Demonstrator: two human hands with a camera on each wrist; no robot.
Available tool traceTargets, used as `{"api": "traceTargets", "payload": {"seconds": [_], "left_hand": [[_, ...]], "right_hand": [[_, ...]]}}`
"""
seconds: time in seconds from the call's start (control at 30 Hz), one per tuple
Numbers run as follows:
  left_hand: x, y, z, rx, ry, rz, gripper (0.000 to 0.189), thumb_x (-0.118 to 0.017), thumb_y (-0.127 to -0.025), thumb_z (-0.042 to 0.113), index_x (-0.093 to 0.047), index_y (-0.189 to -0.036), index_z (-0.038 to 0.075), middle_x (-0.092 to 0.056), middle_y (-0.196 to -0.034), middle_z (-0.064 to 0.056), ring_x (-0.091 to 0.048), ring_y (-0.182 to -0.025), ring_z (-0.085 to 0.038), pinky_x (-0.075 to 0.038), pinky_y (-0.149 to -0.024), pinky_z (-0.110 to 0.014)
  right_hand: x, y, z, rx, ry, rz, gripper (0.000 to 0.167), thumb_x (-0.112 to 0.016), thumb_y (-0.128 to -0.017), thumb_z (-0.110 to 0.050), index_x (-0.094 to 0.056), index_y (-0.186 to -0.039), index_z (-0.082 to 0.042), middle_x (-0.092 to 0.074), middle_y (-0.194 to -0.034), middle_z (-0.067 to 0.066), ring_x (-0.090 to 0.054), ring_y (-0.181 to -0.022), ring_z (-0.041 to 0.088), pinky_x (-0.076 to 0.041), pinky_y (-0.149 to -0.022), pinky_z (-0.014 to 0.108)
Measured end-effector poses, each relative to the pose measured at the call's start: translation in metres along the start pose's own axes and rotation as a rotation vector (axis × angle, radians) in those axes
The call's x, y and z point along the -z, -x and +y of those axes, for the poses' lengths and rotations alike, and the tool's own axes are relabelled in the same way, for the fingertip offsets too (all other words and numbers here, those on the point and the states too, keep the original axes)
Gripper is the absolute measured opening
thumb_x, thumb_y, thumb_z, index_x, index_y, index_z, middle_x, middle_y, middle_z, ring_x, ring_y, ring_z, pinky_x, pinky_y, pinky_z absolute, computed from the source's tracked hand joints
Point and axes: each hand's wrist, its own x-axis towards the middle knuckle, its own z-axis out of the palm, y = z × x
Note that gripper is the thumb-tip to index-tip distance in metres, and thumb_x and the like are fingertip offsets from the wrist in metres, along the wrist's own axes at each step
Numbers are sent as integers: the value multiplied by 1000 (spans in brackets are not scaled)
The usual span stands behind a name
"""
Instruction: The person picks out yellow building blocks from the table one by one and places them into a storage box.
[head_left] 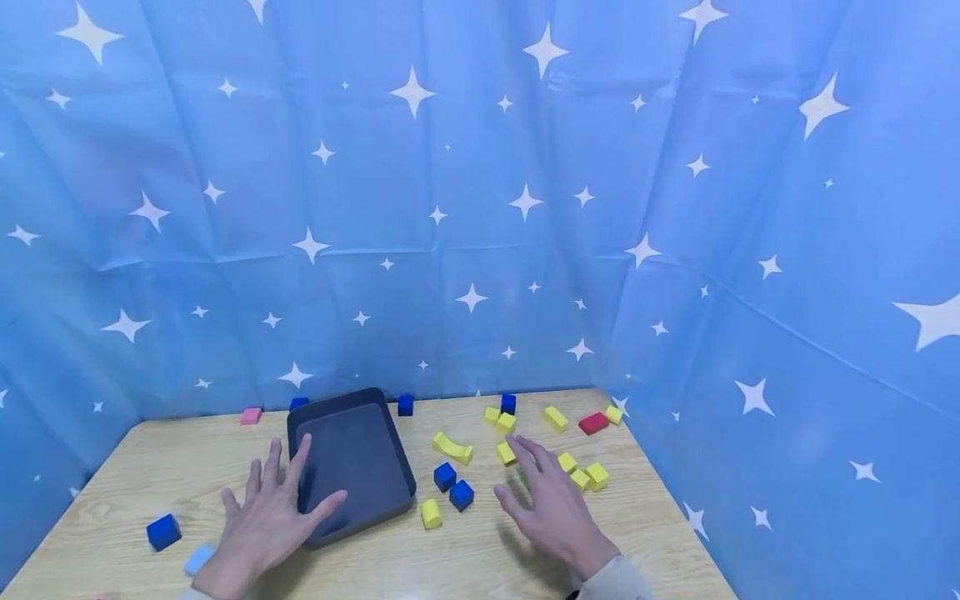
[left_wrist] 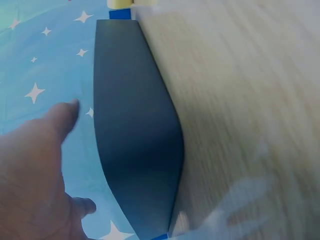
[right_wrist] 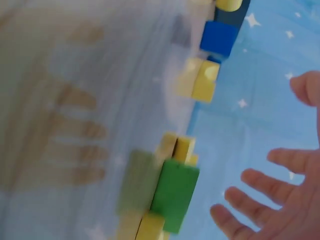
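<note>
My left hand point(head_left: 270, 517) has its fingers spread and overlaps the left side of a dark grey rectangular tray point(head_left: 352, 458). Beside that hand in the left wrist view, the tray's outer wall point(left_wrist: 135, 110) stands apart from the fingers. With fingers stretched out, my right hand point(head_left: 551, 508) hovers among scattered toy blocks and holds nothing. A green block point(right_wrist: 175, 192) lies under it, mostly hidden in the head view. Just left of the right hand are two blue cubes point(head_left: 453, 486) and a yellow rounded block point(head_left: 431, 513); a yellow block point(head_left: 506, 452) is by its fingertips.
Beyond the tray lies a yellow arch block point(head_left: 452, 447). Several yellow blocks point(head_left: 596, 476) and a red block point(head_left: 593, 423) are at the right. A blue cube point(head_left: 163, 532) and light blue block point(head_left: 199, 559) sit left. A starry blue curtain point(head_left: 480, 208) borders the wooden table point(head_left: 375, 575).
</note>
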Motion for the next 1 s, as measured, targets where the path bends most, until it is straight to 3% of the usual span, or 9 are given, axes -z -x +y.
{"api": "traceTargets", "payload": {"seconds": [0.13, 0.2, 0.4, 0.5, 0.67, 1.0], "left_hand": [[1, 0, 1, 20, 8, -11, 126, -58, -103, 91, 1, -189, 19, 9, -188, -43, 0, -167, -82, -8, -123, -106], [0, -1, 2, 21, 2, 0, 127, -58, -104, 90, -1, -189, 16, 6, -188, -45, -7, -166, -82, -20, -123, -103], [-1, -1, 2, 33, -1, 35, 126, -61, -107, 84, -5, -187, 5, -7, -183, -51, -29, -158, -84, -52, -107, -92], [-2, -2, 3, 47, 11, 45, 125, -65, -108, 78, -5, -186, 0, -12, -181, -52, -36, -154, -83, -57, -102, -89], [-3, -2, 4, 52, 32, 65, 121, -71, -110, 66, -7, -184, -6, -20, -179, -52, -45, -148, -81, -57, -105, -85], [2, -7, 2, 28, 96, 133, 103, -75, -113, 33, -14, -177, -20, -38, -165, -58, -56, -145, -74, -59, -111, -79]], "right_hand": [[-8, -5, -13, 24, -62, -3, 77, -73, -115, -46, -42, -182, -26, -54, -179, 8, -56, -162, 37, -56, -128, 64], [-11, -8, -20, 40, -82, -8, 76, -73, -115, -45, -42, -182, -26, -55, -177, 7, -57, -160, 36, -57, -128, 62], [-21, -18, -41, 90, -151, -39, 69, -71, -117, -40, -47, -179, -23, -62, -169, 9, -64, -153, 33, -61, -123, 60], [-26, -25, -52, 101, -194, -69, 65, -69, -119, -36, -49, -178, -20, -64, -166, 11, -69, -145, 31, -65, -116, 56], [-34, -36, -69, 123, -276, -109, 59, -69, -119, -29, -54, -174, -12, -67, -159, 15, -76, -132, 32, -71, -104, 42], [-51, -53, -95, 112, -336, -140, 54, -73, -115, -17, -62, -166, -8, -74, -146, 18, -82, -120, 25, -71, -98, 30]]}}
